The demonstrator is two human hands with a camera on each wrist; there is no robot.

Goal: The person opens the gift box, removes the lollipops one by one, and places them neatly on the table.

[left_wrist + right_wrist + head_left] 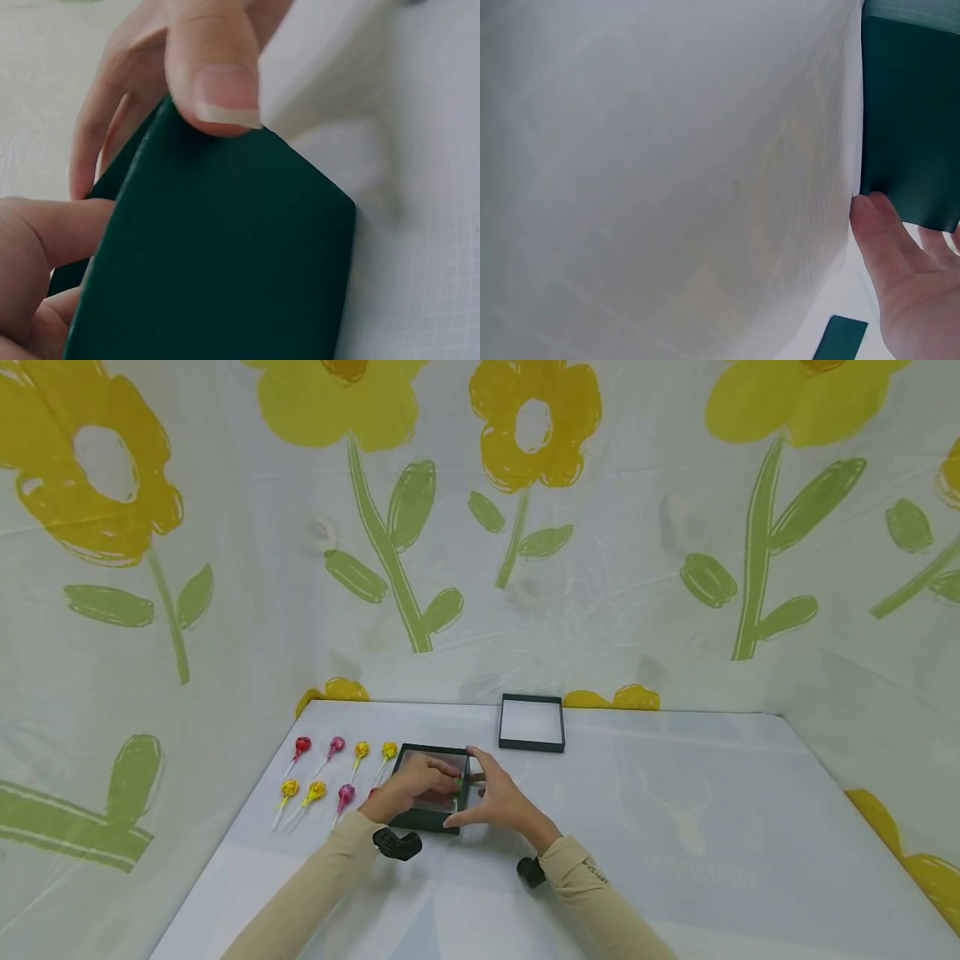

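A dark green box (pixel 423 821) stands without its cover at the middle left of the table. My left hand (pixel 418 778) reaches down into it from the left, fingers curled, and pinches a small green lollipop (pixel 457 785) close to the right wall. In the left wrist view, the left fingers (pixel 45 240) show inside the box wall (pixel 225 247). My right hand (pixel 501 797) grips the box's right side, thumb at the near corner and fingers toward the far one. The right wrist view has its fingertips (pixel 874 206) on the green wall (pixel 911 120).
Left of the box lie several lollipops in two rows, among them a red one (pixel 302 745), a pink one (pixel 336 744) and a yellow one (pixel 289 788). A dark-rimmed lid (pixel 532 746), white inside, lies behind at the table's back edge. A flowered curtain (pixel 600 610) surrounds the table.
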